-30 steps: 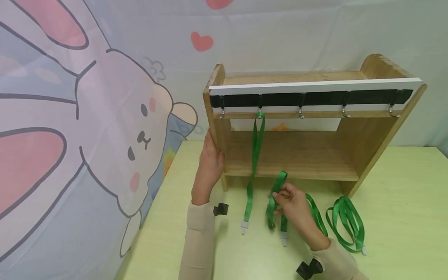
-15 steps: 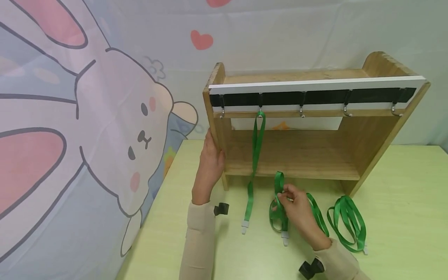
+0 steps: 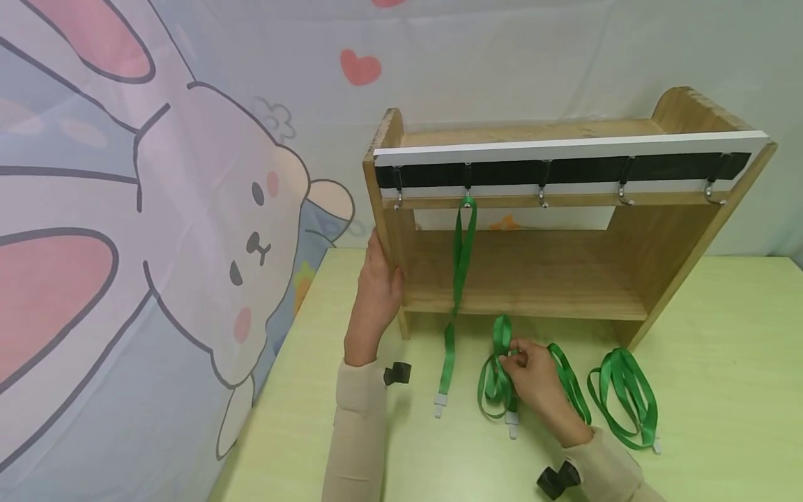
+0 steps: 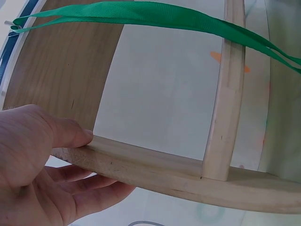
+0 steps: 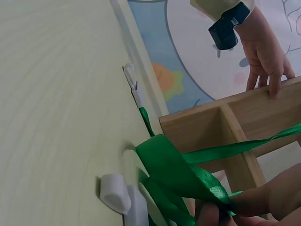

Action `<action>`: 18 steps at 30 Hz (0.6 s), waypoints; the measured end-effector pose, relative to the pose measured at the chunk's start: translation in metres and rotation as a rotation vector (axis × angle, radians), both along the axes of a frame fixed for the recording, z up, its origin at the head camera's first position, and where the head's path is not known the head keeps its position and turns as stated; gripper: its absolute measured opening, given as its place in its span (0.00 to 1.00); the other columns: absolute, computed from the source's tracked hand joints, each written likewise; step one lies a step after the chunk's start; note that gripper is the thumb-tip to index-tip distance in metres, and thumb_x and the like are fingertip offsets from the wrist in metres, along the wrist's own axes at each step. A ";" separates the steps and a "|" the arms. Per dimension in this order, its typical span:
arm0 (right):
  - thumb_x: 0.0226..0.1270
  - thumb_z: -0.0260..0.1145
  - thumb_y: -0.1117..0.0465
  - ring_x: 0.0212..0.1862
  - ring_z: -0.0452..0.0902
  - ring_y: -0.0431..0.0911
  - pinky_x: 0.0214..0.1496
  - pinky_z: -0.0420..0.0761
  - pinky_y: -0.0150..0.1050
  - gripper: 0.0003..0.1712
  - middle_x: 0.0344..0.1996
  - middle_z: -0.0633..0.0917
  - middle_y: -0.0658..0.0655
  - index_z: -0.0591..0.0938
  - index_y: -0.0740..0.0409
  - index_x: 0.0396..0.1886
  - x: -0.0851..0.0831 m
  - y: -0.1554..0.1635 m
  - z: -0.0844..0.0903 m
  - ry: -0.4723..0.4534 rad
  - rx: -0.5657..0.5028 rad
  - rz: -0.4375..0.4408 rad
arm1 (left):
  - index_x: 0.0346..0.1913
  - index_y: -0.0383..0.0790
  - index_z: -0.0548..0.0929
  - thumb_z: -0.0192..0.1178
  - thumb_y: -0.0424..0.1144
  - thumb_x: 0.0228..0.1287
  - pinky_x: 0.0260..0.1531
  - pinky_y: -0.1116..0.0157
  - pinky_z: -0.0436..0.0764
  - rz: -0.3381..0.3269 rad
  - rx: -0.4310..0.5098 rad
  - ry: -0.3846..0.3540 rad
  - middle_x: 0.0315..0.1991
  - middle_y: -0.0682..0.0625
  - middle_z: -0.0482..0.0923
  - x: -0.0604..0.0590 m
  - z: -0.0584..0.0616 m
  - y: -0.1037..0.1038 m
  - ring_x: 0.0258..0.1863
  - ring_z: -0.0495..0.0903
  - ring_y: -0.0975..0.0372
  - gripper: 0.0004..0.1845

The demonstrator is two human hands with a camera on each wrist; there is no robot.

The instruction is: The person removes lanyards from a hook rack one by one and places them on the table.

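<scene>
Fingers [image 3: 516, 354] pinch green lanyard [image 3: 495, 380] | left hand [image 3: 376, 289] grips wooden shelf [image 3: 533, 279]

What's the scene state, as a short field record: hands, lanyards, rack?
left hand: grips the left side panel of the wooden hook rack
right hand: pinches a green lanyard in front of the rack, white clip on the table
hung lanyard: loops over the second hook from the left, hangs down to the table
spare lanyards: one beside the right hand, one coiled further right
free hooks: four, nothing on them
surface: light green table
</scene>
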State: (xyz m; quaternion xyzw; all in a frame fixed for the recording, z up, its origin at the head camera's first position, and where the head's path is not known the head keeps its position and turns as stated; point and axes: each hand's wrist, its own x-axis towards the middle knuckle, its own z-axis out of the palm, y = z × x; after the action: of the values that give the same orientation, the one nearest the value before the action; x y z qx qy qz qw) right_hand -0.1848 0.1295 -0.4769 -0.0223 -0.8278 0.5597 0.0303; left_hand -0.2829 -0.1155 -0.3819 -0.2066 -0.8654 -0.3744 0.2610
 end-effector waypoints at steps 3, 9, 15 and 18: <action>0.71 0.62 0.71 0.21 0.76 0.44 0.18 0.75 0.34 0.12 0.27 0.85 0.59 0.78 0.77 0.49 -0.001 0.000 -0.002 -0.033 0.021 0.010 | 0.76 0.26 0.46 0.53 0.20 0.69 0.55 0.41 0.78 0.000 0.006 -0.013 0.66 0.27 0.62 0.000 0.001 0.000 0.62 0.72 0.36 0.38; 0.70 0.64 0.70 0.19 0.74 0.44 0.19 0.73 0.34 0.12 0.26 0.84 0.58 0.79 0.76 0.47 -0.003 0.002 -0.008 -0.034 0.080 0.009 | 0.76 0.26 0.46 0.53 0.20 0.69 0.54 0.41 0.78 0.001 0.006 -0.016 0.66 0.27 0.62 0.000 0.002 0.001 0.62 0.72 0.36 0.38; 0.69 0.65 0.69 0.20 0.72 0.43 0.20 0.72 0.34 0.13 0.24 0.82 0.57 0.79 0.76 0.47 -0.004 0.003 -0.011 -0.028 0.136 0.004 | 0.76 0.26 0.46 0.53 0.20 0.69 0.54 0.41 0.78 0.000 0.004 -0.003 0.66 0.27 0.63 0.000 0.001 0.001 0.62 0.72 0.36 0.38; 0.69 0.65 0.68 0.19 0.71 0.43 0.20 0.71 0.35 0.13 0.22 0.80 0.55 0.80 0.75 0.46 -0.004 0.003 -0.011 -0.040 0.172 0.016 | 0.76 0.26 0.46 0.53 0.20 0.69 0.55 0.42 0.78 0.002 0.003 0.002 0.66 0.27 0.62 0.000 0.001 0.001 0.62 0.72 0.37 0.38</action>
State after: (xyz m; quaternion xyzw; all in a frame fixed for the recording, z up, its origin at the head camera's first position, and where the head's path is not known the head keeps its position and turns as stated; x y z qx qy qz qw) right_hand -0.1884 0.1326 -0.4875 -0.0239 -0.8734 0.4863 0.0110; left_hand -0.2826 -0.1149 -0.3812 -0.2058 -0.8648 -0.3752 0.2626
